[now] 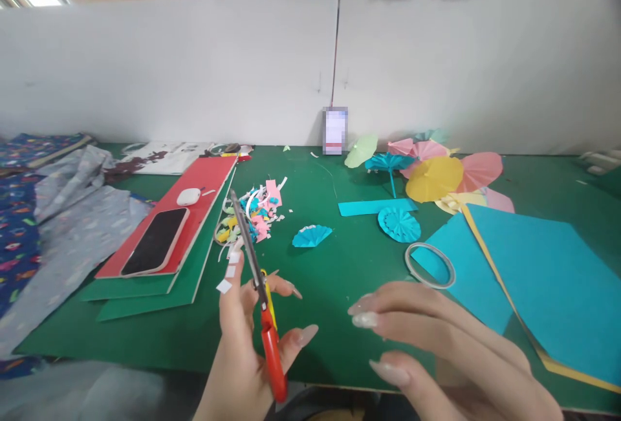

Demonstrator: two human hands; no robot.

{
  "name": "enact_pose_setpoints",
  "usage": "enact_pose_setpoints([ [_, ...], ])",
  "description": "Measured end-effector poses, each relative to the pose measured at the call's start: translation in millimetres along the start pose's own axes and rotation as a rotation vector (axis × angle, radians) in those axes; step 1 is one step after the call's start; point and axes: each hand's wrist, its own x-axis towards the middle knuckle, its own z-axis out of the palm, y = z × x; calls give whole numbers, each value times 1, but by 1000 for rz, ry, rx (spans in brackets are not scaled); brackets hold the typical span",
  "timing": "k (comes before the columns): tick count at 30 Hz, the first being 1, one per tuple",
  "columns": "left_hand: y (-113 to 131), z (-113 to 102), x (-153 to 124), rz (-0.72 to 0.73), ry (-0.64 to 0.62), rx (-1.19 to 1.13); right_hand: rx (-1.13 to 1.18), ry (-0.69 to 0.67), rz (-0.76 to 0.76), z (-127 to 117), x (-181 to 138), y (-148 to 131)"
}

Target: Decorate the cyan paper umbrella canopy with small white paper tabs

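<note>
Two hands of mine hover at the near edge of the green table (334,272). My left hand (245,350) curls around the red handle of the scissors (257,291), blades together and pointing up and away. My right hand (436,350) is empty, fingers stretched out loosely side by side. Beyond lie paper scraps (252,211), a phone (155,240) on a red board (204,188), a tape ring (430,264), blue sheets (533,272) and paper umbrellas (434,176); white partition panels (194,65) stand behind

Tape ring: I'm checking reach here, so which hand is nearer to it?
Right. The right hand hovers just below the tape ring; the left hand, holding scissors, sits farther off to its left.
</note>
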Motion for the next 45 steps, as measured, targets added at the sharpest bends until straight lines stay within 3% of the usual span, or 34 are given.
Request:
enact_pose_setpoints([
  [3, -6, -1, 1, 61, -34, -1, -4, -64, -59, 1, 2, 4],
  [9, -4, -2, 1, -21, -39, -66, -86, -58, -15, -2, 6, 10],
  [11, -1, -1, 2, 10, -46, -51, -31, -239, 73, 4, 3, 12],
  [14, 6, 2, 7, 9, -74, -63, 158, -614, 194, 23, -13, 18],
  [15, 9, 4, 8, -10, -100, -79, 200, -660, 194, 31, -21, 21],
  [20, 18, 10, 13, -162, -271, -196, 262, -491, 240, 59, -53, 29],
  [28, 27, 15, 12, -321, -246, -287, 324, -322, 133, 59, -53, 28],
  [37, 17, 28, 28, -191, -225, -355, 171, -185, 70, 61, -46, 28],
  [45, 10, 40, 36, -139, -195, -324, 173, -277, 209, 58, -49, 31],
])
